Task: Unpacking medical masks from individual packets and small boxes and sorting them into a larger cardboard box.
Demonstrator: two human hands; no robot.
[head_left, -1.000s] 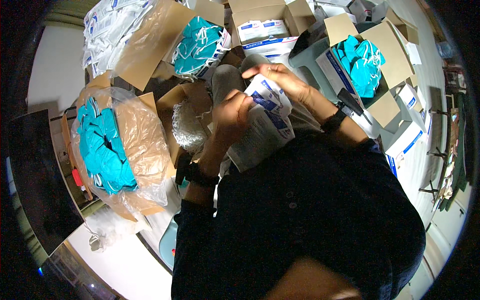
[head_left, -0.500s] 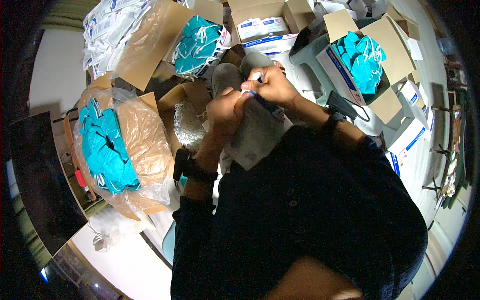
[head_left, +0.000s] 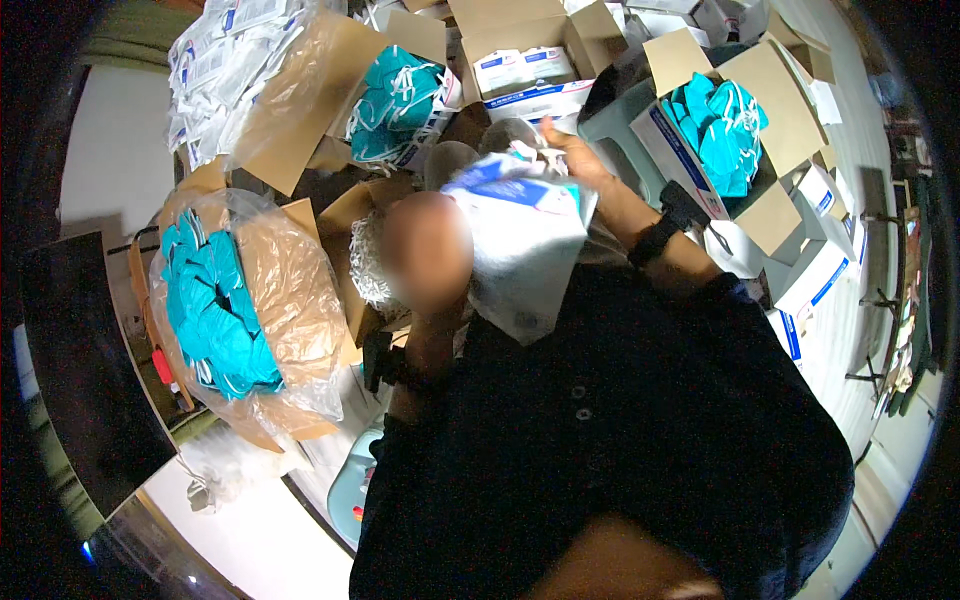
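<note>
A white packet with blue print (head_left: 525, 245) spreads between my hands, above my lap, and its printed upper part is smeared by motion. A bit of teal shows at its right side. At the packet's left edge is my left hand (head_left: 428, 250), blurred so that its fingers cannot be made out. My right hand (head_left: 575, 160) is at the packet's upper right, closed on that side, with some fingers hidden behind the packet. Small white pieces show at the packet's top, too blurred to name.
Teal masks with white straps fill a plastic-lined box (head_left: 300, 270) on the left, a box ahead (head_left: 440, 128) and a carton at right (head_left: 678, 160). White packets (head_left: 235, 75) heap at the far left. Shredded white scraps (head_left: 368, 265) lie beside my left hand. A carton of small boxes (head_left: 540, 95) stands ahead.
Both hands were pinching together at the packet's top edge over my lap. They have moved apart, the left nearer me, and the packet has lifted and turned into the light.
</note>
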